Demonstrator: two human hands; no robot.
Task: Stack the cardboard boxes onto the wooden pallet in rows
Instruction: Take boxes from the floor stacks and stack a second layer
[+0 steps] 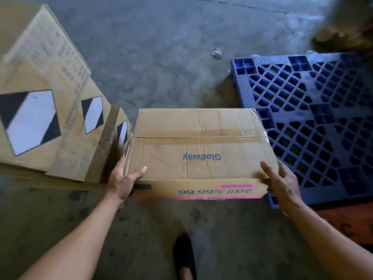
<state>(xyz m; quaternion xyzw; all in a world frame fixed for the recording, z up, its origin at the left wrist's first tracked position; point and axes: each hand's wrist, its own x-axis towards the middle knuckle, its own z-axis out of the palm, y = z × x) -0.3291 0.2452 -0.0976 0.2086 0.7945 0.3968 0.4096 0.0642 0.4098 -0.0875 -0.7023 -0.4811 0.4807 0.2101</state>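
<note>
Lifting step: the box (pixel 199 150) is judged to be at pick-up, taken at its near edge and not yet set on the pallet (pixel 333 194).
Box: closed, taped along the top seam and creased. It lies between the left boxes (pixel 40 110) and the pallet. Whether it rests on the floor (pixel 161 57) or is raised cannot be told.
Left hand (pixel 123 182): the near left corner is gripped, with the thumb laid on top and the fingers run round the side.
Right hand (pixel 282 184): open, fingers spread and straight at the near right corner. That part is blurred, so firm contact cannot be confirmed.
Pallet: a blue lattice deck, on the floor to the right.
Left boxes: larger, marked with diamond labels, just beside the box's left side.
Grip: the right hand should be wrapped round its corner to match the left before weight is taken. Support is best taken from beneath, since the top looks soft.
Placement: the box should be squared into a pallet corner, edges flush with the rim, so a row can be started.
Risk: the creased board may buckle, and the shoe (pixel 184 255) below should be kept clear.
</note>
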